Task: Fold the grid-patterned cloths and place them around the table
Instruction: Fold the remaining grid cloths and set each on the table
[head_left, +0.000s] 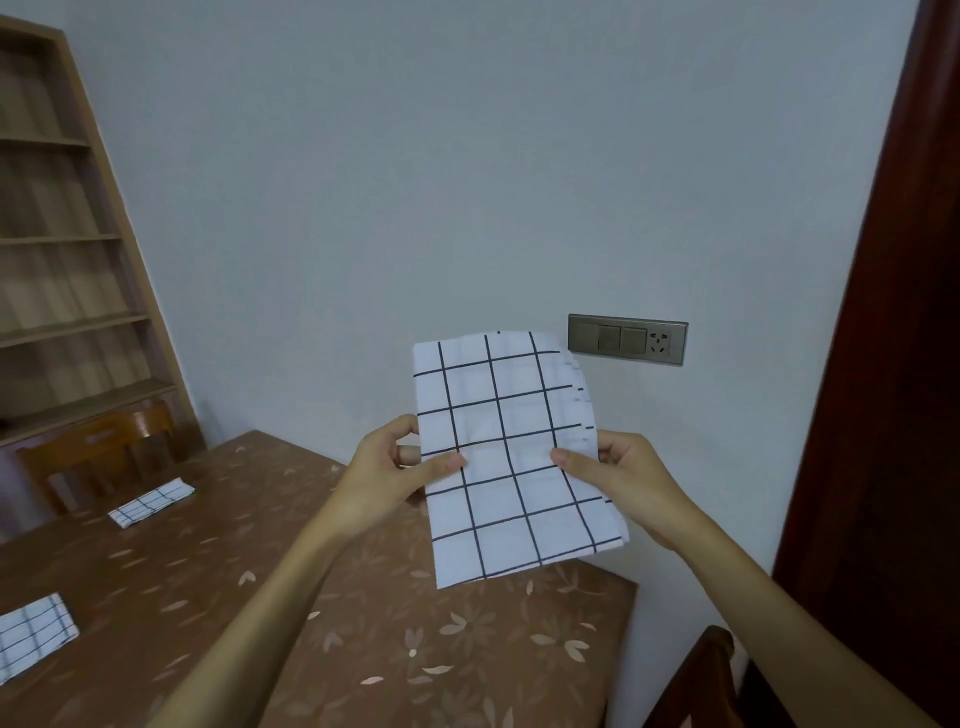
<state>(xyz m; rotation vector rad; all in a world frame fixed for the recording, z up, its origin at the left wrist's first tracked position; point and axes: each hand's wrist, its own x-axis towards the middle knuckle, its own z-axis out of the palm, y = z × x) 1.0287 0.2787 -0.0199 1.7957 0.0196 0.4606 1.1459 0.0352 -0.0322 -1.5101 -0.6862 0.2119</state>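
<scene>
Cloth (511, 457) held up in air over desk (322, 597), L hand (400, 467) & R hand (613, 478) each pinching a side edge, prob. to line up next fold. Two folded cloths (151, 502) already on desk at left.

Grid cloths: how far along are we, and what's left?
Done: the far cloth and the near-left cloth lie folded on the table. In hand: a third cloth, part-folded, pinched by the left hand and right hand above the table. Left: finish folding and set it down.
</scene>
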